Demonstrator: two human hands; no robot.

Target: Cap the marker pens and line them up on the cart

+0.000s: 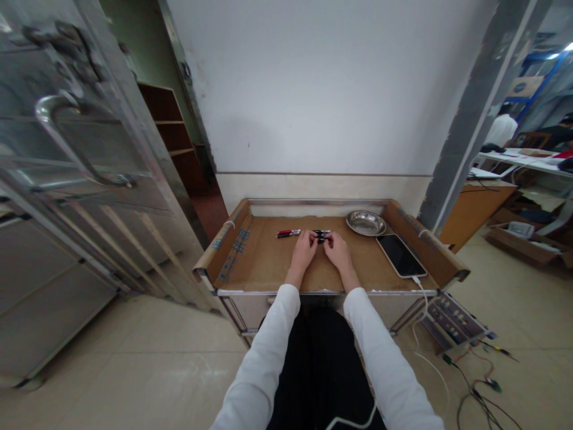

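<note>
My left hand (305, 247) and my right hand (337, 248) meet over the cardboard-lined tray top (268, 260), with thumbs and fingers pinched. Between their fingertips is a small, dark, slender thing that looks like a black pen (321, 239); the fingers cover its ends. Just beyond the fingertips lies another pen (323, 231), dark with a light part. Left of my left hand, a red pen (286, 232) lies beside a black-tipped pen (283, 235), and their right ends are close to or behind the hand.
A round metal dish (366, 223) sits at the back right. In front of it lies a phone (401, 255) with a white cable (419, 283). Raised cardboard sides (224, 237) border the top. An electrical box (454, 322) with loose wires stands on the floor at right.
</note>
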